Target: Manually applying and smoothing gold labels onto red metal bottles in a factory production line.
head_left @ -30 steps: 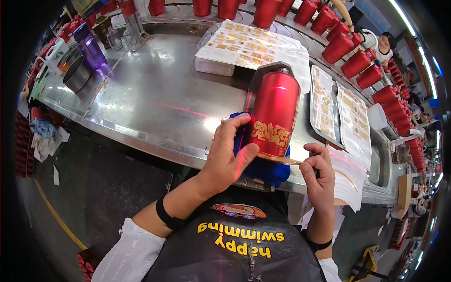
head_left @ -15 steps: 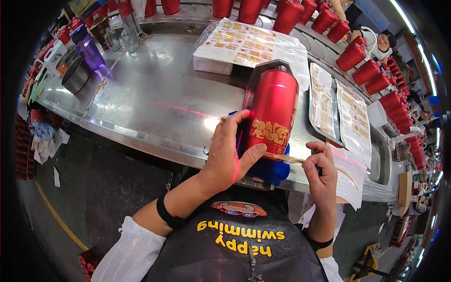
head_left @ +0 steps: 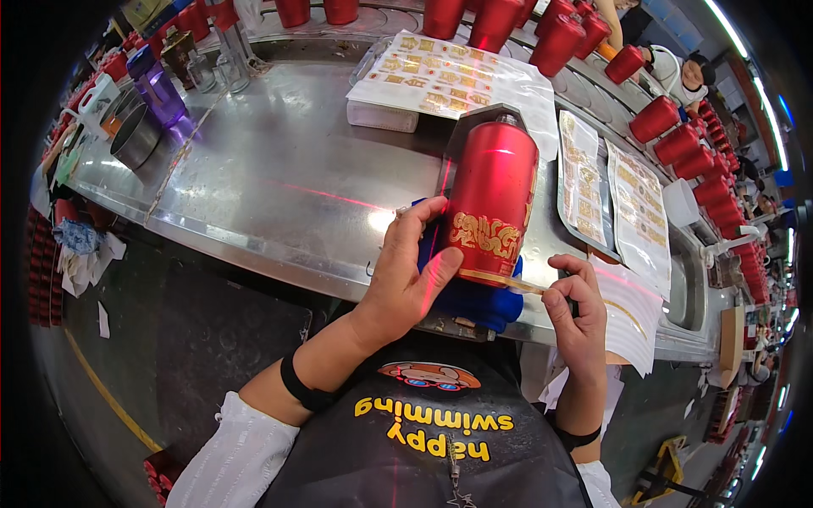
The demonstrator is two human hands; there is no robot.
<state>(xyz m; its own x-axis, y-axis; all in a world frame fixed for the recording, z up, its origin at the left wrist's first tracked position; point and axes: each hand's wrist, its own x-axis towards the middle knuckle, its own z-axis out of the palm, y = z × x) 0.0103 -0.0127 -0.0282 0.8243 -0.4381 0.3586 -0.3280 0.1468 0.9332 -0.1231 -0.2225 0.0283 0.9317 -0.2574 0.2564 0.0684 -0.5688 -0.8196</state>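
Note:
A glossy red bottle [head_left: 495, 182] with gold ornament round its lower part lies tilted on a dark holder [head_left: 455, 140], its neck pointing away from me. Along the bottle's left side rest the fingers of my left hand [head_left: 398, 271], with the thumb against its lower left edge. My right hand [head_left: 580, 313] pinches the free end of a thin gold strip [head_left: 527, 287] between thumb and forefinger; the strip runs along the bottle's base. Bunched under the base is a blue cloth [head_left: 481, 306]. The bottle hides part of my left fingertips.
Gold decal sheets [head_left: 423, 72] lie on the steel table behind the bottle. More decals fill a tray [head_left: 578, 182] at right, beside a sink [head_left: 690, 296]. Red bottles [head_left: 557, 44] stand on a conveyor at the back. A purple bottle [head_left: 158, 89] and metal pot [head_left: 135, 140] are far left.
My left thumb has shifted up and left off the bottle's lower front edge. My right hand stays almost still with the strip. The conveyor's red bottles have moved to the right.

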